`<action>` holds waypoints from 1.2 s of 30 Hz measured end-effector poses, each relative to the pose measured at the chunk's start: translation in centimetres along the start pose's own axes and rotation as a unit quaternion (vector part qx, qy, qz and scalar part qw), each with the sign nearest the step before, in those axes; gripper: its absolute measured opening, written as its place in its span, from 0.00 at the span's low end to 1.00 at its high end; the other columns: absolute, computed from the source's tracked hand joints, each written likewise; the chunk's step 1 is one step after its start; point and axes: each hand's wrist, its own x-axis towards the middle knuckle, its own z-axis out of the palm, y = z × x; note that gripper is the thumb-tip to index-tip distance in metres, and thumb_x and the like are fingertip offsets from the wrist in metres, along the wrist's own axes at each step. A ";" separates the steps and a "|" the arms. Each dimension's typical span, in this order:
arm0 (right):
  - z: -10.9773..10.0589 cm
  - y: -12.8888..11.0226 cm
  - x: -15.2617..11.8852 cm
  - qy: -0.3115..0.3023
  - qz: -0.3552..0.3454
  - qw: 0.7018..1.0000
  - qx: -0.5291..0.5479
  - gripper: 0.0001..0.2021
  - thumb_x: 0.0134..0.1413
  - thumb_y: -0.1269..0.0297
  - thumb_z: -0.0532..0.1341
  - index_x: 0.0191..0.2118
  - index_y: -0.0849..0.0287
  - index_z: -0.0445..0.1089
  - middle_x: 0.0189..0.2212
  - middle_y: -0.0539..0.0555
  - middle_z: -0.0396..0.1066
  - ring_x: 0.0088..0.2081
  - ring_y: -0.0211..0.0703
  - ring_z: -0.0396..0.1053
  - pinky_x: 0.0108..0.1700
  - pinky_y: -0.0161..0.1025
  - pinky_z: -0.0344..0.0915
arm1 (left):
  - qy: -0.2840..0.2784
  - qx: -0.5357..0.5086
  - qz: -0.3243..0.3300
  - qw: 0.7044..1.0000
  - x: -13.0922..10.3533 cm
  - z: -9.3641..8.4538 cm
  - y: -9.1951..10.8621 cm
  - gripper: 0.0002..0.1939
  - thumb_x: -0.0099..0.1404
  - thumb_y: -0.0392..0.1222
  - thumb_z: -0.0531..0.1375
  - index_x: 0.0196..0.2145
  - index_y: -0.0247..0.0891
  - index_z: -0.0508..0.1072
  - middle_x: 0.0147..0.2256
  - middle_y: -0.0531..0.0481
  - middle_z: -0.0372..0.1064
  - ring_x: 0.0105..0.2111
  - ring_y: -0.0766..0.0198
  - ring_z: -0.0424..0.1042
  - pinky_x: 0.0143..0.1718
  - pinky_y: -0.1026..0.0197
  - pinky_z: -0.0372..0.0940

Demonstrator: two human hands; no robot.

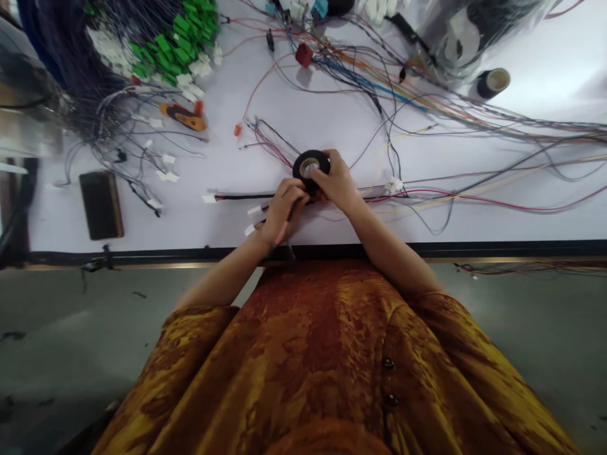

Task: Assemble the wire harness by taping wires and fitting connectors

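Observation:
My right hand grips a roll of black tape, its thumb at the roll's core. Close beside it, my left hand has its fingers closed around a bundle of wires below the roll. A thin tool with a reddish handle also lies in the left hand; its kind is hard to make out. White connectors end the wire branches to the left. Rightward from my hands run red, yellow and black wires, with a white connector among them.
A dark phone lies at the left. An orange cutter sits below a heap of green connectors. More wires with a dark red connector spread across the back, near a tape roll. The table's black edge runs before me.

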 end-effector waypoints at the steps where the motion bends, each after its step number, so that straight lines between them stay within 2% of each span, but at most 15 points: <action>1: -0.3 0.1 -0.2 -0.004 0.012 1.000 0.010 0.23 0.55 0.58 0.63 0.55 0.58 0.61 0.36 0.54 0.73 0.40 0.48 0.75 0.45 0.50 0.76 | 0.027 -0.020 -0.024 0.999 0.2 0.1 -0.2 0.19 0.73 0.56 0.54 0.32 0.41 0.70 0.39 0.47 0.72 0.42 0.61 0.71 0.47 0.53 0.68; 4: -2.0 0.6 -2.1 -0.006 0.015 0.999 0.044 0.27 0.59 0.54 0.60 0.62 0.55 0.57 0.33 0.52 0.71 0.32 0.46 0.75 0.35 0.47 0.77 | 0.072 -0.080 -0.132 0.985 0.7 0.4 -0.9 0.17 0.71 0.57 0.56 0.33 0.40 0.69 0.35 0.49 0.72 0.34 0.64 0.72 0.39 0.58 0.69; 7: -3.5 1.4 -4.4 0.016 -0.019 0.998 0.064 0.27 0.60 0.50 0.61 0.61 0.53 0.57 0.35 0.53 0.72 0.31 0.45 0.76 0.31 0.43 0.76 | 0.045 -0.128 -0.184 0.974 1.2 0.4 -1.1 0.14 0.70 0.53 0.58 0.35 0.40 0.70 0.33 0.50 0.73 0.31 0.65 0.73 0.35 0.61 0.69; 10: -4.1 2.2 -5.9 0.033 -0.010 0.996 0.084 0.26 0.58 0.51 0.63 0.59 0.53 0.58 0.38 0.55 0.72 0.29 0.42 0.74 0.26 0.38 0.74 | -0.028 -0.154 -0.155 0.975 1.9 -0.1 -0.9 0.11 0.67 0.49 0.60 0.40 0.39 0.73 0.36 0.49 0.75 0.33 0.65 0.74 0.37 0.62 0.69; 12: -4.0 2.5 -6.5 0.043 0.003 0.994 0.097 0.26 0.57 0.52 0.63 0.58 0.52 0.57 0.39 0.54 0.72 0.26 0.39 0.72 0.21 0.35 0.71 | -0.063 -0.145 -0.132 0.979 2.3 -0.4 -0.7 0.10 0.66 0.46 0.60 0.39 0.38 0.76 0.34 0.49 0.76 0.32 0.65 0.73 0.37 0.62 0.68; 15: -3.5 2.1 -7.6 0.036 0.004 0.994 0.101 0.30 0.57 0.54 0.64 0.61 0.51 0.54 0.37 0.53 0.72 0.23 0.37 0.70 0.20 0.34 0.69 | -0.064 -0.118 -0.137 0.981 2.7 -0.4 -0.6 0.11 0.67 0.47 0.59 0.33 0.38 0.76 0.27 0.51 0.73 0.27 0.65 0.71 0.34 0.62 0.67; 17: -3.0 1.6 -8.7 0.015 -0.005 0.995 0.094 0.33 0.57 0.55 0.63 0.65 0.50 0.52 0.36 0.52 0.72 0.23 0.37 0.70 0.21 0.36 0.70 | -0.062 -0.114 -0.152 0.980 3.0 -0.2 -0.6 0.12 0.67 0.48 0.60 0.31 0.38 0.76 0.26 0.51 0.73 0.25 0.65 0.71 0.32 0.62 0.67; 21: -1.7 1.0 -10.9 -0.010 -0.020 0.996 0.083 0.31 0.58 0.58 0.62 0.65 0.49 0.55 0.45 0.56 0.72 0.24 0.37 0.70 0.25 0.40 0.75 | -0.094 -0.105 -0.143 0.980 4.0 -0.4 -0.5 0.12 0.65 0.49 0.61 0.29 0.38 0.75 0.27 0.49 0.75 0.24 0.64 0.71 0.29 0.61 0.65; 24: -0.7 0.8 -11.8 -0.032 0.006 0.993 0.114 0.28 0.57 0.59 0.62 0.62 0.49 0.57 0.48 0.57 0.71 0.24 0.35 0.70 0.22 0.36 0.72 | -0.129 -0.039 -0.106 0.985 5.4 -0.7 0.0 0.10 0.64 0.47 0.62 0.28 0.39 0.73 0.23 0.51 0.71 0.25 0.62 0.69 0.31 0.60 0.64; 28: 1.0 0.2 -12.0 -0.102 0.050 0.964 0.242 0.29 0.58 0.56 0.61 0.62 0.48 0.51 0.44 0.54 0.71 0.25 0.37 0.73 0.17 0.32 0.67 | -0.177 0.043 -0.056 0.982 7.4 -0.1 0.7 0.12 0.59 0.42 0.66 0.23 0.39 0.68 0.21 0.51 0.64 0.31 0.56 0.71 0.41 0.54 0.64; 32: 2.2 -0.1 -11.8 -0.173 0.027 0.926 0.333 0.31 0.59 0.51 0.60 0.63 0.46 0.47 0.45 0.52 0.72 0.32 0.39 0.76 0.27 0.37 0.75 | -0.194 0.094 -0.030 0.976 7.6 1.4 2.0 0.11 0.58 0.38 0.67 0.23 0.37 0.68 0.22 0.49 0.62 0.35 0.51 0.72 0.43 0.50 0.64; 34: 1.6 0.2 -11.5 -0.184 0.001 0.935 0.302 0.28 0.58 0.49 0.60 0.60 0.49 0.53 0.44 0.53 0.73 0.33 0.40 0.76 0.28 0.38 0.76 | -0.198 0.147 -0.021 0.969 6.5 1.6 2.9 0.06 0.59 0.35 0.65 0.27 0.37 0.70 0.22 0.49 0.63 0.33 0.51 0.72 0.41 0.51 0.64; 36: -0.1 0.5 -10.7 -0.145 -0.019 0.970 0.196 0.19 0.60 0.50 0.60 0.52 0.52 0.62 0.38 0.52 0.74 0.31 0.41 0.75 0.28 0.39 0.75 | -0.201 0.192 -0.004 0.961 4.9 1.4 3.6 0.03 0.61 0.32 0.61 0.32 0.37 0.71 0.25 0.47 0.66 0.33 0.53 0.72 0.39 0.53 0.65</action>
